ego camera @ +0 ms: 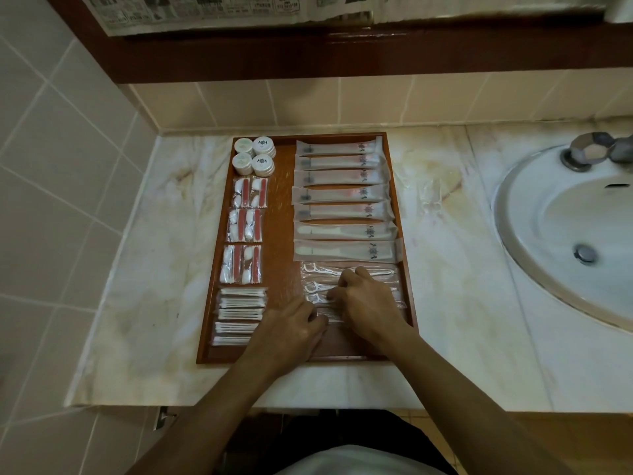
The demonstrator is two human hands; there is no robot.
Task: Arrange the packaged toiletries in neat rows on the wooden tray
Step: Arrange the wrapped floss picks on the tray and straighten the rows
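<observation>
**Inspector:** Report the wooden tray, left edge to right.

**Assistant:** It sits on the marble table, near the back wall. Along its left edge, far corner to near corner: four round soap packs, three pairs of red-and-white sachets, then stacked cotton-bud packets. Along the right edge: seven toothbrush sleeves in a row, with clear floss-pick packets below them toward the near right corner.

**Inspector:** Hands?

**Assistant:** The left hand rests at the near edge, fingers curled, apparently pinching the left end of a floss-pick packet. The right hand lies over the same packets, fingers bent down onto them; whether it pinches one or only presses, I cannot tell.

**Inspector:** Handling assessment?

**Assistant:** In my judgement the floss-pick packets are very light, thin and slick, with crinkly film that slides readily over its neighbour. The picks inside are small and stiff, so the film alone gives poor purchase. Best held by the short ends, one in each hand, then nudged square against the toothbrush sleeves. One loose clear packet lies on the table, between tray and sink.
</observation>
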